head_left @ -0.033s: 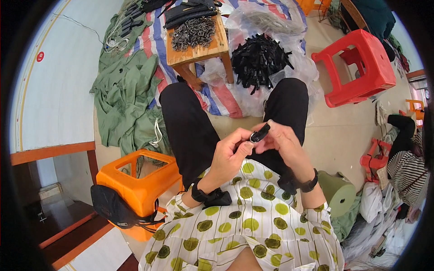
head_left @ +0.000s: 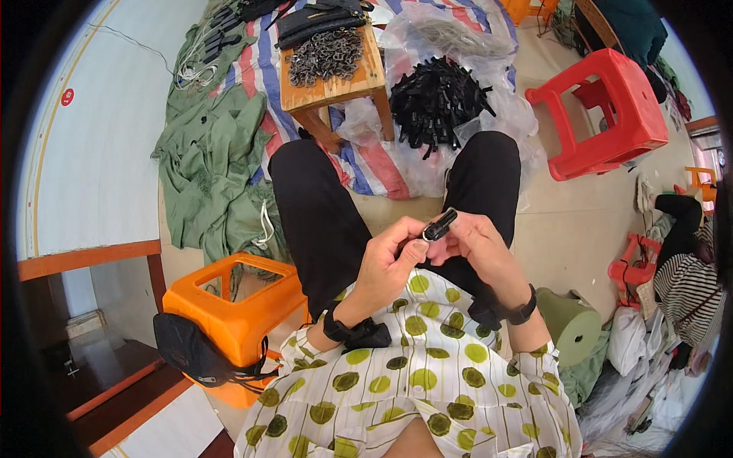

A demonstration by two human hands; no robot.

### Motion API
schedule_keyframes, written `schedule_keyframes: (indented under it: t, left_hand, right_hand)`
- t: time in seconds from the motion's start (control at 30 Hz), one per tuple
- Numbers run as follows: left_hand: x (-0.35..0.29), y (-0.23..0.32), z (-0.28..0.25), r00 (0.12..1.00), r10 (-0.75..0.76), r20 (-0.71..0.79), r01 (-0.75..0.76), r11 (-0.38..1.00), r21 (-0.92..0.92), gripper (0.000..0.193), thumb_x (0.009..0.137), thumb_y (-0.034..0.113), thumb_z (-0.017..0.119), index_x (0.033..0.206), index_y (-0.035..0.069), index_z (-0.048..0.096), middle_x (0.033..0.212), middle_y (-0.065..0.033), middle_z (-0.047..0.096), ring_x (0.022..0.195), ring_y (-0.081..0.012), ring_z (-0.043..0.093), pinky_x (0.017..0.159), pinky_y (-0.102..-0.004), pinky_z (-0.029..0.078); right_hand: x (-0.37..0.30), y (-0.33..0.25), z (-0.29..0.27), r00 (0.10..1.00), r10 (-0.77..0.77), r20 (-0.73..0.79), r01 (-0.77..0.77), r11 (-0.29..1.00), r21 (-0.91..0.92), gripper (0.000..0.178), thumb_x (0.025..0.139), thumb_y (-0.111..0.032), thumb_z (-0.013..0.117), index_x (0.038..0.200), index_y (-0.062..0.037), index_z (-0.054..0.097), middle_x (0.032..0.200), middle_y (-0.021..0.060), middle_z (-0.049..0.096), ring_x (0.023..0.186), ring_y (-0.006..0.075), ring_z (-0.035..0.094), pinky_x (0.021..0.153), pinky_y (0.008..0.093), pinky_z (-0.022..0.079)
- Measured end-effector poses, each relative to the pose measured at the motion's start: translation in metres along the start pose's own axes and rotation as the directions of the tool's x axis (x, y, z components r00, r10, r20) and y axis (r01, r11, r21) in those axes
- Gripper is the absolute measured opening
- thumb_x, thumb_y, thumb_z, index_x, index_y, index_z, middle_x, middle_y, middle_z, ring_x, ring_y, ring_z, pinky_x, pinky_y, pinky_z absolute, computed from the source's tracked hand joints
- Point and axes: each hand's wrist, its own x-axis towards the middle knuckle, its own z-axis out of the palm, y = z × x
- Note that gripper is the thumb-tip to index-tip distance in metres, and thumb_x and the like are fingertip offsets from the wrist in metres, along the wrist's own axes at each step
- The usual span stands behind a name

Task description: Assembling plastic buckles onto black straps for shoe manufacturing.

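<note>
Between both hands, above my lap, is a small black strap-like piece (head_left: 441, 225) with a metal ring or buckle at its left end. My left hand (head_left: 393, 256) pinches that ringed end between thumb and fingers. The fingers of my right hand (head_left: 481, 243) close on the other side of the piece, partly hidden behind it. Ahead of my knees lies a heap of similar black pieces (head_left: 439, 103) on clear plastic. To its left, a pile of small metal buckles (head_left: 327, 57) rests on a wooden stool (head_left: 328, 93).
A black pouch (head_left: 321, 27) lies behind the buckles. Striped sheeting (head_left: 382, 168) and green cloth (head_left: 206, 160) cover the floor ahead. An orange stool (head_left: 229, 305) with a black bag (head_left: 187, 347) stands left. At right are a red stool (head_left: 603, 114), a green roll (head_left: 565, 324) and another person (head_left: 687, 282).
The black piece has turned slightly in my fingers, and more of its face shows. My right fingers have shifted a little; my left hand has hardly moved.
</note>
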Motion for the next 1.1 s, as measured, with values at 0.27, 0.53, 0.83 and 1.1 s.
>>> schedule_keyframes:
  t: [0.27, 0.53, 0.83, 1.1]
  left_hand:
    - [0.003, 0.000, 0.002, 0.992, -0.090, 0.092, 0.087, 0.995, 0.041, 0.021, 0.094, 0.021, 0.048, 0.089, 0.002, 0.055, 0.066, 0.0064, 0.040, 0.059, -0.0018, 0.033, 0.053, -0.0176, 0.028]
    - [0.004, 0.005, 0.006, 0.994, -0.076, 0.082, 0.069, 0.994, 0.086, 0.021, 0.094, 0.021, 0.046, 0.095, 0.003, 0.058, 0.064, 0.0077, 0.037, 0.057, -0.0015, 0.030, 0.051, -0.0182, 0.027]
    - [0.003, -0.004, 0.002, 0.993, 0.112, -0.024, -0.105, 0.978, 0.179, 0.024, 0.095, 0.023, 0.045, 0.097, 0.002, 0.057, 0.064, 0.0036, 0.044, 0.058, -0.0042, 0.040, 0.052, -0.0210, 0.034]
    - [0.004, 0.003, -0.001, 0.995, -0.033, -0.092, 0.046, 0.990, 0.137, 0.020, 0.093, 0.020, 0.049, 0.092, 0.002, 0.058, 0.064, -0.0005, 0.054, 0.053, -0.0040, 0.046, 0.049, -0.0184, 0.035]
  right_hand:
    - [0.004, -0.018, -0.003, 0.938, -0.292, -0.186, 0.208, 0.905, -0.371, 0.015, 0.088, -0.015, 0.058, 0.084, -0.0020, 0.064, 0.062, -0.0021, 0.054, 0.054, 0.0017, 0.046, 0.048, 0.0167, 0.035]
    - [0.002, -0.029, 0.002, 0.900, -0.384, -0.207, 0.242, 0.835, -0.494, 0.018, 0.086, -0.017, 0.062, 0.080, -0.0007, 0.063, 0.058, -0.0050, 0.048, 0.052, 0.0019, 0.041, 0.047, 0.0189, 0.032]
    - [0.012, -0.022, 0.004, 0.925, -0.350, -0.149, 0.244, 0.847, -0.473, 0.014, 0.087, -0.015, 0.059, 0.085, -0.0017, 0.062, 0.064, -0.0036, 0.052, 0.056, 0.0021, 0.045, 0.051, 0.0177, 0.036]
    - [-0.005, -0.023, 0.018, 0.829, -0.485, -0.279, 0.375, 0.851, -0.366, 0.015, 0.088, -0.012, 0.058, 0.097, -0.0004, 0.059, 0.077, -0.0004, 0.057, 0.064, 0.0028, 0.049, 0.055, 0.0175, 0.041]
